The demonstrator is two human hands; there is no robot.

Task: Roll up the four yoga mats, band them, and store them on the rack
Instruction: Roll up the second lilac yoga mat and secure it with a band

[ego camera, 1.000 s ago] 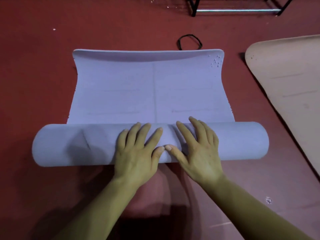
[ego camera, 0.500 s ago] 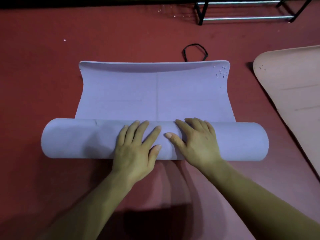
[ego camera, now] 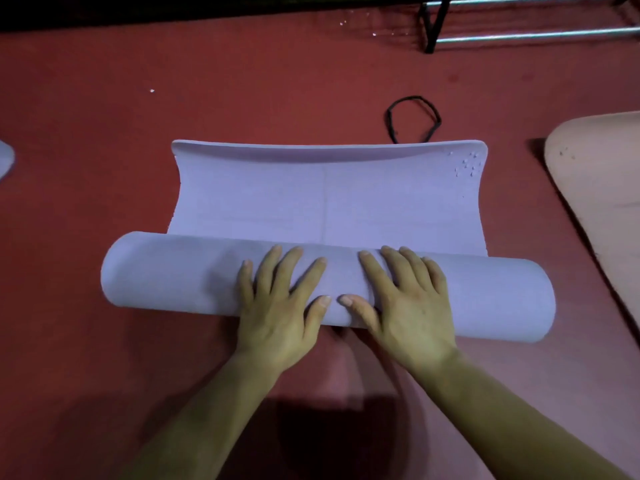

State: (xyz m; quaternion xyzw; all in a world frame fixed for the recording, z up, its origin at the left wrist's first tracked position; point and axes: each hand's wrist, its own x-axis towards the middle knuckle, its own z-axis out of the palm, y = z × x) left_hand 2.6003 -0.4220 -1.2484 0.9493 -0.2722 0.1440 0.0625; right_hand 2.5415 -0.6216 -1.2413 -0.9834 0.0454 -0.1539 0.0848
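A lavender yoga mat [ego camera: 325, 199] lies on the red floor, most of it wound into a thick roll [ego camera: 166, 275] across the middle of the view. A short flat stretch extends beyond the roll, its far edge curling up. My left hand [ego camera: 277, 306] and my right hand [ego camera: 408, 303] press flat on top of the roll's middle, side by side, fingers spread and pointing away from me. A black elastic band [ego camera: 414, 116] lies on the floor just past the mat's far edge.
A beige mat [ego camera: 602, 188] lies unrolled at the right. The corner of another pale mat [ego camera: 5, 161] shows at the left edge. A metal rack [ego camera: 519, 32] with black legs stands at the far right. Red floor [ego camera: 104, 98] surrounds everything.
The roll has moved away from me and grown thicker; the flat stretch is shorter. Both hands stayed pressed on the roll's middle, travelling with it.
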